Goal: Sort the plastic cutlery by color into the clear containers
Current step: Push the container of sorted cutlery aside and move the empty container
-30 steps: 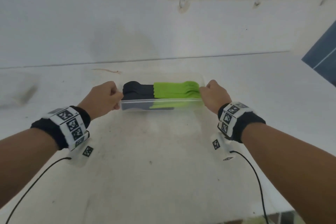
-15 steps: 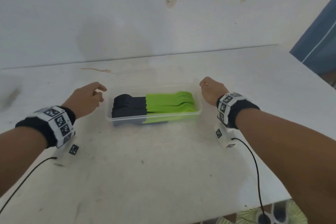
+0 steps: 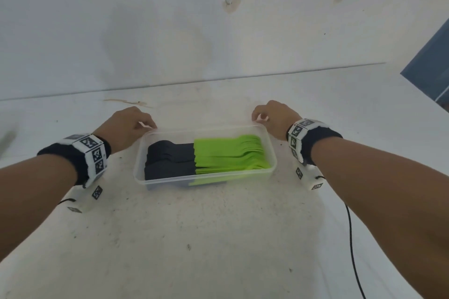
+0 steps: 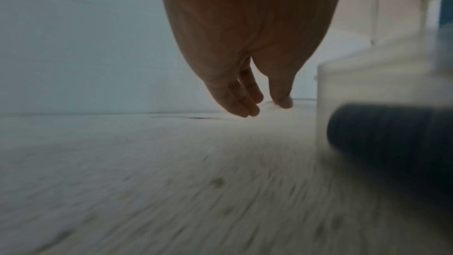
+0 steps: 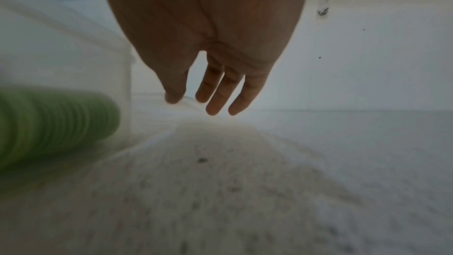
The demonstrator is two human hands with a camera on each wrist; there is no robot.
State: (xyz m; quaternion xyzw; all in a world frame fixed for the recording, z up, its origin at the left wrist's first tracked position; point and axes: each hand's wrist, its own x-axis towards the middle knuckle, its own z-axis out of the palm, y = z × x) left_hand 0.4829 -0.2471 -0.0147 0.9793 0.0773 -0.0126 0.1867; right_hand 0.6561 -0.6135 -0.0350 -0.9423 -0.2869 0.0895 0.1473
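We noted the clear container (image 3: 205,178) resting on the white tabletop (image 3: 218,238), with black cutlery (image 3: 170,159) stacked in its left part and green cutlery (image 3: 229,155) stacked in its right part, the two stacks touching end to end. Our left hand (image 3: 124,127) was at the container's far left corner and our right hand (image 3: 273,116) at its far right corner. In both wrist views the fingers (image 4: 241,104) hung loosely extended and held nothing; whether the fingertips touched the rim we could not tell.
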